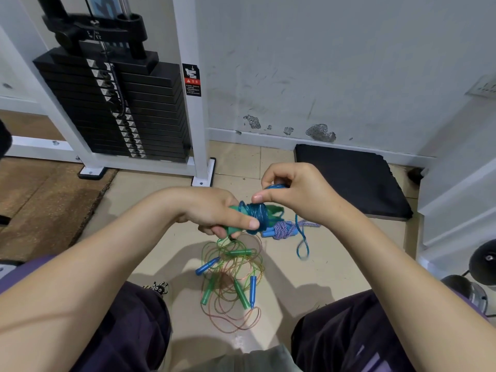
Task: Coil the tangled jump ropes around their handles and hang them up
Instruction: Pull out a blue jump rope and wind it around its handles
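My left hand (220,210) grips a pair of green handles (275,210) with a blue rope coil (257,212) wound around them. Just above the coil, my right hand (292,189) pinches a loop of the same blue rope. A loose end of that rope (302,245) dangles below my right wrist. On the floor between my knees lies a tangled pile of thin ropes (233,280) with several blue and green handles. A purple-and-white braided rope (281,229), wound up on blue handles, lies on the floor behind the coil.
A white-framed weight stack machine (120,108) stands at the back left. A black pad (349,178) lies on the floor against the white wall. A brown mat (48,205) covers the floor at left. Dark dumbbell ends (480,267) sit at far right.
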The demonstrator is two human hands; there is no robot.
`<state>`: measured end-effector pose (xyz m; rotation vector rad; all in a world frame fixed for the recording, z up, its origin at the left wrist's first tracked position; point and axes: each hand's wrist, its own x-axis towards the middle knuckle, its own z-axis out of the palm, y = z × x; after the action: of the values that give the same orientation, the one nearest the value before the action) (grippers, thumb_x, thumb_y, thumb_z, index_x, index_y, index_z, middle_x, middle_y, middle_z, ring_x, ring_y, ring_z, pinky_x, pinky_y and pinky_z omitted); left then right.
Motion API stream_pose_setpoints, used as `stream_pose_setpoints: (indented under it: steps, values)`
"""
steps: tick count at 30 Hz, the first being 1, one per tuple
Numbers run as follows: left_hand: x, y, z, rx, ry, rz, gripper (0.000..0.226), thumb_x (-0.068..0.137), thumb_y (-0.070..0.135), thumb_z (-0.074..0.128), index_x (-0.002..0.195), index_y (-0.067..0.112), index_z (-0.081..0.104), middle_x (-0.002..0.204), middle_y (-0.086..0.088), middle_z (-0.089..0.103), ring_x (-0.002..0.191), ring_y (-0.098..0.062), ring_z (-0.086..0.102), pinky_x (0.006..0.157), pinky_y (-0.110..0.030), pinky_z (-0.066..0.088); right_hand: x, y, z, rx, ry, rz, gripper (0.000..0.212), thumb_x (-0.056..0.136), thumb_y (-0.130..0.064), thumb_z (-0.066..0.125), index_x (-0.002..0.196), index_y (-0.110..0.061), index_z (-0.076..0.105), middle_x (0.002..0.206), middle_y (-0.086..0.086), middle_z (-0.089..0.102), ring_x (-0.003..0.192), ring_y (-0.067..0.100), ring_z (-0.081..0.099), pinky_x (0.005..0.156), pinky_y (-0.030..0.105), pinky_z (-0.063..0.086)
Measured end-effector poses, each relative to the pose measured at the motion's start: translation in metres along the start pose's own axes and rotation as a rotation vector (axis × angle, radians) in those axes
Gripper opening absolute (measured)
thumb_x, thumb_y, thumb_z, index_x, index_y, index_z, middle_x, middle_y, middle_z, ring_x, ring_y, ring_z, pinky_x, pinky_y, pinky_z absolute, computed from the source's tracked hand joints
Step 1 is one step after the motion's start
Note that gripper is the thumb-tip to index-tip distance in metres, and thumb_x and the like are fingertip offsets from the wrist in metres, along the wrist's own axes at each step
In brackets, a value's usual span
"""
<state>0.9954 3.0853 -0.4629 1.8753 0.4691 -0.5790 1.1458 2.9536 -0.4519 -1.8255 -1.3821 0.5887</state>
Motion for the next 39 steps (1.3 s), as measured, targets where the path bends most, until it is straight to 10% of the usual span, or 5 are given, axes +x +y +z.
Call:
stream_pose_setpoints:
  steps: [10,22,28,33,39]
  values:
    - [-0.009,-0.004,0.0,0.005,-0.049,0.177,0.04,0.08,0.055,0.065,0.065,0.019,0.058,0.052,-0.003,0.043,0.045,-0.013,0.036,0.045,-0.016,0.032,0.002,0.004,0.001,0.24,-0.123,0.053,0.036,0.081,-0.017,0.078,0.075,-0.012,0.043,0.072,0.011,0.04,0.065,0.017,0.034,0.055,0.026,0.031]
    - [-0.004,-0.004,-0.003,-0.281,0.201,0.403,0.04,0.09,0.05,0.053,0.081,0.011,0.06,0.051,-0.003,0.046,0.041,-0.014,0.035,0.046,-0.021,0.032,0.002,0.01,0.007,0.766,-0.338,0.159,0.063,0.085,-0.067,0.042,0.108,-0.009,0.054,0.072,0.003,0.052,0.049,0.014,0.031,0.05,0.028,0.021]
    - [0.0,-0.002,-0.011,-0.512,0.555,0.401,0.037,0.1,0.043,0.046,0.088,0.01,0.056,0.05,0.0,0.047,0.039,-0.012,0.034,0.041,-0.019,0.025,0.0,0.012,0.019,0.551,-0.213,0.25,0.016,0.099,-0.028,0.055,0.102,-0.012,0.055,0.059,0.0,0.028,0.047,0.012,0.021,0.049,0.027,0.013]
    - [-0.002,-0.01,-0.03,-0.546,0.853,0.275,0.035,0.1,0.043,0.05,0.082,0.013,0.057,0.052,0.001,0.052,0.04,-0.01,0.037,0.041,-0.017,0.032,-0.005,0.004,0.019,0.133,-0.093,0.152,0.029,0.103,-0.024,0.046,0.077,-0.018,0.057,0.052,-0.01,0.036,0.045,0.005,0.031,0.046,0.016,0.027]
    - [0.0,-0.015,-0.024,-0.118,0.594,0.135,0.039,0.095,0.047,0.057,0.074,0.014,0.054,0.049,0.003,0.05,0.038,-0.008,0.037,0.04,-0.017,0.028,-0.003,0.007,0.003,-0.19,0.185,-0.099,0.02,0.095,-0.027,0.061,0.08,-0.015,0.064,0.068,0.002,0.061,0.065,0.015,0.052,0.065,0.034,0.043]
